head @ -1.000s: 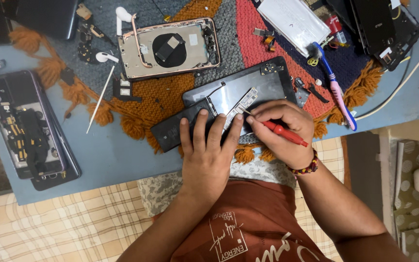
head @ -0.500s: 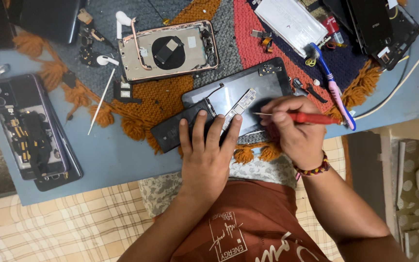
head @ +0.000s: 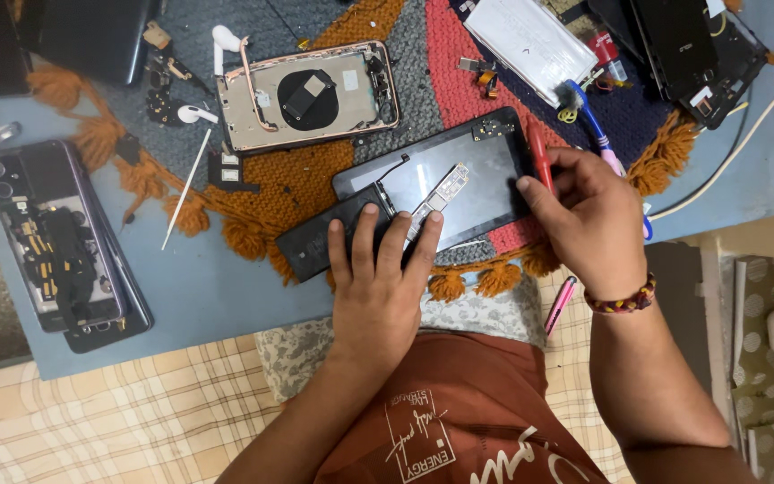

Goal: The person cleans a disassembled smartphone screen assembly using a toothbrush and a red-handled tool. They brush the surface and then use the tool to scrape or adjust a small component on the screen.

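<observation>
Two hands work on a black phone (head: 459,184) lying open near the front edge of a blue table (head: 208,287), partly on a knitted mat (head: 315,179). The left hand (head: 378,287) lies flat, fingers spread, pressing the phone's lower part beside a thin silver strip (head: 439,195). The right hand (head: 589,224) pinches a red tool (head: 537,159) at the phone's right edge; its tip is hidden. Just beyond sits a rose-gold phone shell (head: 306,94), with white earbuds (head: 194,114) and a thin white stick (head: 186,188) beside it. Another opened phone (head: 55,237) lies well to the left. More black devices (head: 692,45) at the far right are cut off.
</observation>
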